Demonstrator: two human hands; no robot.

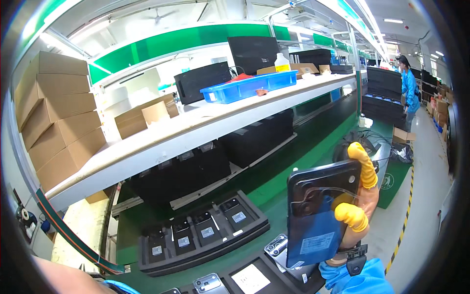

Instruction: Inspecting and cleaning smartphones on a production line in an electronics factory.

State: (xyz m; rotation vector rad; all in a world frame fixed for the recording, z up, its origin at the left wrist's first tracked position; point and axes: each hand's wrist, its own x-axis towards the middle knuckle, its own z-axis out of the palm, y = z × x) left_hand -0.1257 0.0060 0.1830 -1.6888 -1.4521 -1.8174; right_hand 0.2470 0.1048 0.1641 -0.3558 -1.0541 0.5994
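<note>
1. Dark phone (313, 215) stood nearly upright in the air, held up in front of the long green table (274, 193).
2. Above the table ran a pale shelf (196, 131), with stacked cardboard boxes (61, 112) at its left end and a blue tray (245, 93) farther along.
3. On the table, left of the raised phone, lay a black foam tray (205, 255) with four labelled phones (205, 230) in a row.
4. The right hand (367, 198), yellow covers on its fingers, pinched the phone by its right edge, the thumb across the near face. I could not tell how the left hand's fingers were set, as they were out of view.
5. Nearer, a white sheet (250, 279) lay between two silver phones (208, 283).
6. Smallest were the black clip (356, 259) at the right wrist and the raised phone's pale label (317, 243).
</note>
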